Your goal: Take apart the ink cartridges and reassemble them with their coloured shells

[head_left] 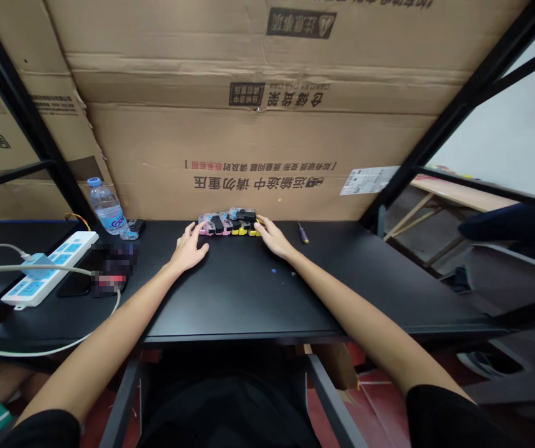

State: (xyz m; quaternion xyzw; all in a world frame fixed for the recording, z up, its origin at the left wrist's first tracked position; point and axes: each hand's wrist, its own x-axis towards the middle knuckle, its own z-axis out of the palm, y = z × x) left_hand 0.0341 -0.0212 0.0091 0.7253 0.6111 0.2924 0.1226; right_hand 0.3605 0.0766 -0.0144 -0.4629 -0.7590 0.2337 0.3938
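A row of small clear, black, pink and yellow pieces point(230, 224) stands at the back of the black table point(244, 298), against the cardboard. One clear and black piece point(242, 214) lies on top of the row. My left hand point(189, 249) is at the row's left end, fingers apart, fingertips by the pink piece, holding nothing. At the right end, my right hand point(272, 238) has its fingertips against the yellow and black piece, its fingers stretched out and not wrapped round anything.
A small screwdriver point(303, 233) lies right of my right hand. To the left are a water bottle point(107, 206), another clear and black piece point(132, 229), a white power strip point(53, 267) with cables, and a dark phone point(75, 283). Cardboard point(258, 137) walls the back.
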